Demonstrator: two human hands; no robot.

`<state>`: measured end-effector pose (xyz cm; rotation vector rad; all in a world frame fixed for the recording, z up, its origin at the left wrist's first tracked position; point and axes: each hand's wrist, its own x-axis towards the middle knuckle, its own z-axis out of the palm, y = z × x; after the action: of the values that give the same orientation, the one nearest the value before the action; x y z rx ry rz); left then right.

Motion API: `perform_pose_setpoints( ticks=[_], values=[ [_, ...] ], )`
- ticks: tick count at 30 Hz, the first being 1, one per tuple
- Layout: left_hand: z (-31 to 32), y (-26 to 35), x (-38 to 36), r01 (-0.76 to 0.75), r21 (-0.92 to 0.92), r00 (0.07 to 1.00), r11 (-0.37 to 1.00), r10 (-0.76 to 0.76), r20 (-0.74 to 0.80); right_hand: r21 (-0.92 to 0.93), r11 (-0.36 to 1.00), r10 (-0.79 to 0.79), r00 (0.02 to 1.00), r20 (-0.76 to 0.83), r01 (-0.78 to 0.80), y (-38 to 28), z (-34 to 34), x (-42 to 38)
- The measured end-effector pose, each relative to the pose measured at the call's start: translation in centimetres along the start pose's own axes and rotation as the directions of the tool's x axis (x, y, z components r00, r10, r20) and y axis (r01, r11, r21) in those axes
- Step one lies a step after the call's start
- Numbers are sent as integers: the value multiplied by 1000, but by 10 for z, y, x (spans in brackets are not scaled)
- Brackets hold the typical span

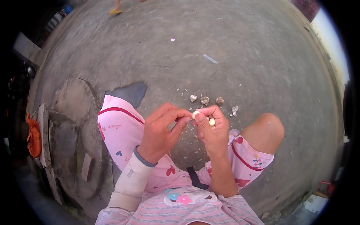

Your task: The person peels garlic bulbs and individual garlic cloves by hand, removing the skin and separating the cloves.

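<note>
Over my lap, my right hand (pixel 213 129) is closed around several peeled garlic cloves (pixel 212 122). One pale garlic clove (pixel 195 114) sticks out between its thumb and index finger. My left hand (pixel 165 125) has thumb and index finger pinched at the left edge of that same clove; whether a bit of skin is between the fingertips is too small to see. On the concrete floor beyond my hands lie a whitish garlic bulb (pixel 193 98), a browner garlic bulb (pixel 204 100) and another garlic bulb (pixel 219 100). Garlic skins (pixel 234 110) are scattered to their right.
A dark patch (pixel 131 93) marks the floor by my left knee. At left are a round concrete slab (pixel 77 97), a brick (pixel 87 166) and an orange bag (pixel 33 137). A clear plastic strip (pixel 210 59) lies farther out. Another person's yellow slipper (pixel 114 11) shows at the top.
</note>
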<state>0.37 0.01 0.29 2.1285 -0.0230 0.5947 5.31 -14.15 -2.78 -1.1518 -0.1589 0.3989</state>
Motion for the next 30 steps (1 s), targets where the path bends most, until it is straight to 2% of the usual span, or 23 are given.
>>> perform_pose_setpoints(
  ticks=[3, 6, 9, 12, 15, 18, 24, 27, 30],
  values=[
    [1, -2, -2, 35, -9, 999, 999, -35, -3, -162, 985, -59, 998, -28, 54, 0, 2, -1],
    [1, -6, -3, -12, 47, 1000, 999, 10, 24, -316, 948, -55, 998, -29, 43, -4, -1, -2],
    [1, -7, -3, 9, 35, 999, 999, -10, 38, -346, 936, -70, 997, -26, 57, -4, -2, -2],
    [1, -3, -3, 56, 33, 996, 998, -58, 64, -337, 937, -107, 994, -18, 94, -5, 0, -2],
    [3, -3, -3, 72, 29, 996, 997, -73, 48, -325, 943, -75, 997, -10, 68, -3, -2, -2],
    [3, -3, -2, 96, -53, 994, 994, -93, 49, -258, 965, -52, 998, -38, 41, -2, -3, -1],
    [0, -6, -4, 103, -46, 992, 994, -99, 75, -364, 930, -54, 999, -1, 50, -2, -6, -1],
    [1, -4, -3, 146, -74, 986, 986, -140, 87, -346, 937, -46, 999, 9, 47, -1, -6, -1],
    [0, -4, -2, 142, -49, 985, 989, -136, 104, -241, 969, -45, 999, 27, 50, 0, -5, -2]
  ],
)
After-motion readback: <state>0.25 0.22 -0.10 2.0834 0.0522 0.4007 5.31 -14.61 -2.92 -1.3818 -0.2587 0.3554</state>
